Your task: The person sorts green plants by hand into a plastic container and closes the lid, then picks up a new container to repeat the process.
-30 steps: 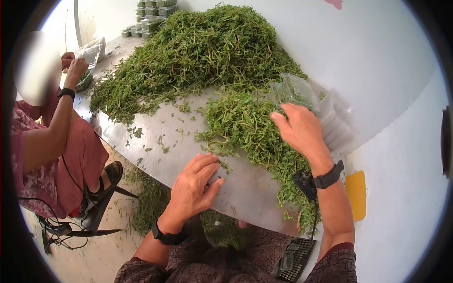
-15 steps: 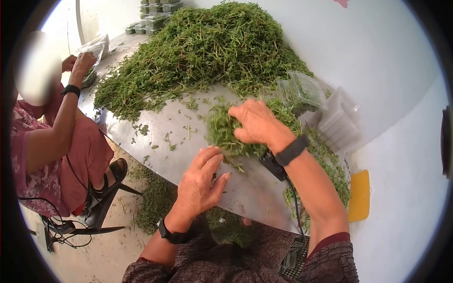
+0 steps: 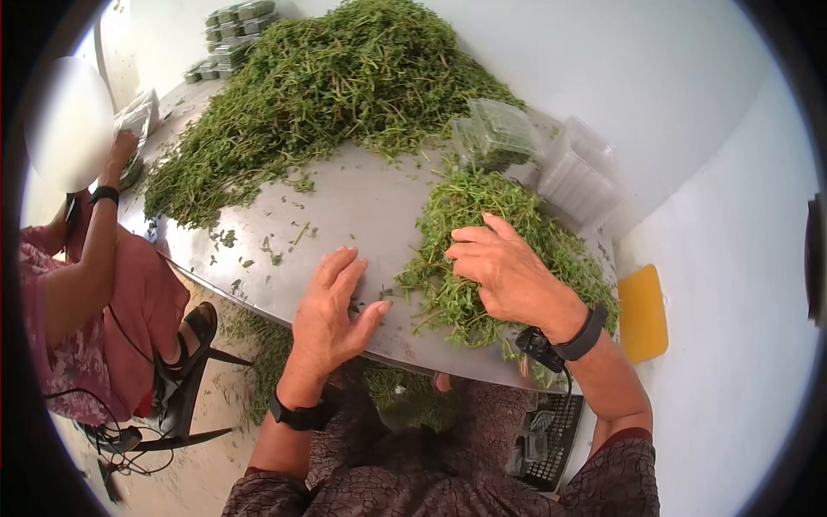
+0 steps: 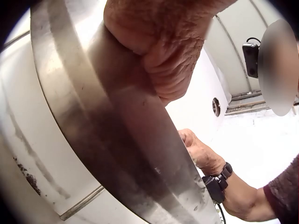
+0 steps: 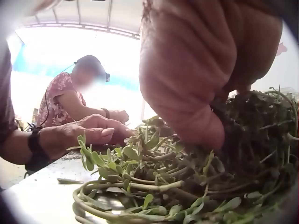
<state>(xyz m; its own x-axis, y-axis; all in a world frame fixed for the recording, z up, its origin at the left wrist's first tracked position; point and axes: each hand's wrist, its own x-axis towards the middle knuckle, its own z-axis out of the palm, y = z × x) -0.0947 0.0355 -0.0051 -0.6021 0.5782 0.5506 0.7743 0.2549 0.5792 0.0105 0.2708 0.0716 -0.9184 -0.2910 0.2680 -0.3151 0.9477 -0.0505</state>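
Observation:
My right hand (image 3: 508, 271) is bent down into a small heap of purslane (image 3: 465, 194) on the metal table (image 3: 362, 194). In the right wrist view, its thumb (image 5: 205, 130) sinks among the fleshy leaves and stems, with the other fingers curled into them farther back. Left of the heap, my left hand (image 3: 323, 323) holds nothing, its fingers spread and thumb apart, over the table's near edge. The left wrist view mostly catches the palm side of that hand (image 4: 163, 51) by the metal rim.
Behind stands a large purslane mound (image 3: 345, 82). An open clear plastic box (image 3: 500, 129) and stacked empty boxes (image 3: 577, 172) stand back right, near a yellow board (image 3: 643, 314). Filled boxes (image 3: 237, 34) are piled back left. Another person (image 3: 95, 284) sits at left.
My right hand came from the box side to the heap's left part, then drew sprigs rightward, baring metal there. The left hand stays near the table edge, fingers now more spread. The head view has shifted.

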